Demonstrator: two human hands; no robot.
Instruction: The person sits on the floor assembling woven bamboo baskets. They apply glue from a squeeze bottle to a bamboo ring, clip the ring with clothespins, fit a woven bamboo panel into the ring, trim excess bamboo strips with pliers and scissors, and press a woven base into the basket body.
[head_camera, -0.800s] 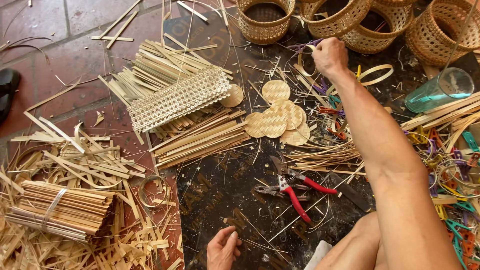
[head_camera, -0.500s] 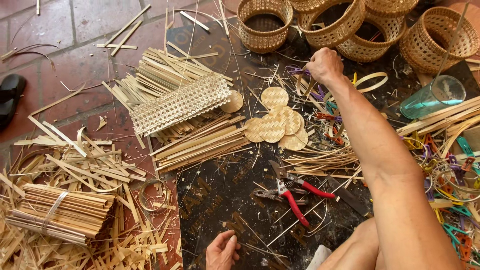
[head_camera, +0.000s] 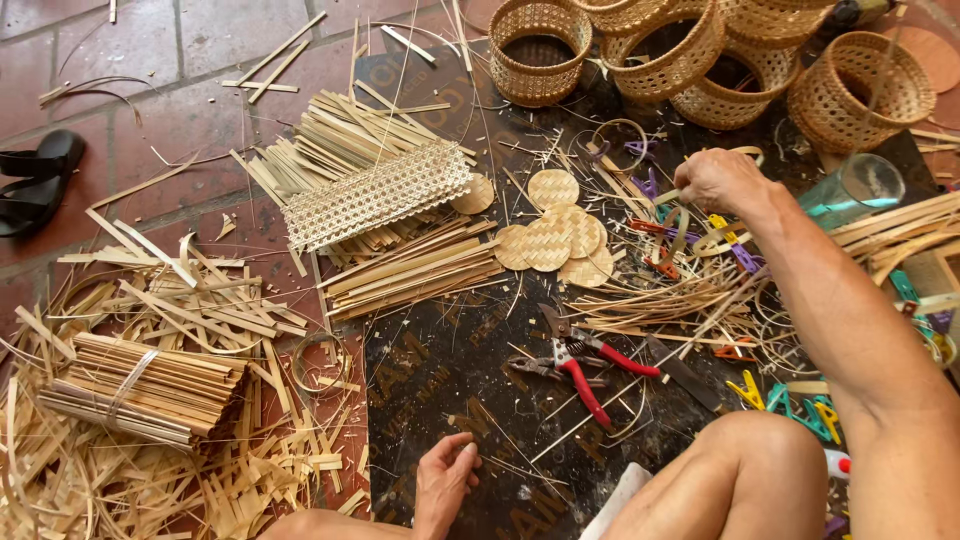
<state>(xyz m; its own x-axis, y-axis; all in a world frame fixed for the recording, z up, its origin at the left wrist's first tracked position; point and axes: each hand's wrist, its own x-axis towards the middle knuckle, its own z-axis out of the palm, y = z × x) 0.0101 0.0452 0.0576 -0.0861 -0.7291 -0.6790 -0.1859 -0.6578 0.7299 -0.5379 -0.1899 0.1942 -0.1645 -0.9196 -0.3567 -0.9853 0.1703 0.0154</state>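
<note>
Observed from the left, taking the red-handled pruning shears (head_camera: 585, 365) as the landmark: far left of the shears lies a tied bundle of flat bamboo splints (head_camera: 150, 388) amid loose offcuts, bound with a pale strip so the lengths keep together; a black sandal (head_camera: 38, 180) sits at the far upper left, clear of the work. Up and left of the shears, a rectangular strip of open-weave cane mesh (head_camera: 375, 193) rests across a fan of cut bamboo slats (head_camera: 340, 150), laid flat as though kept ready. The left hand (head_camera: 445, 480) is below and left of the shears, fingers loosely curled and resting on the dark printed board (head_camera: 440, 360), apparently bracing; it pinches nothing that can be made out. Just above the shears lie several round woven bamboo discs (head_camera: 550, 240), overlapping in a small cluster. The shears themselves lie part open on the board, untouched. The right hand (head_camera: 722, 180) is up and right of the shears, closed over a thin curved bamboo strip (head_camera: 700, 190) among coloured plastic clips (head_camera: 745, 258); what the fingertips grip cannot be told exactly. Well above the shears stand round open-weave baskets (head_camera: 540, 50), grouped together, and a green-tinted drinking glass (head_camera: 858, 190) stands far right
</note>
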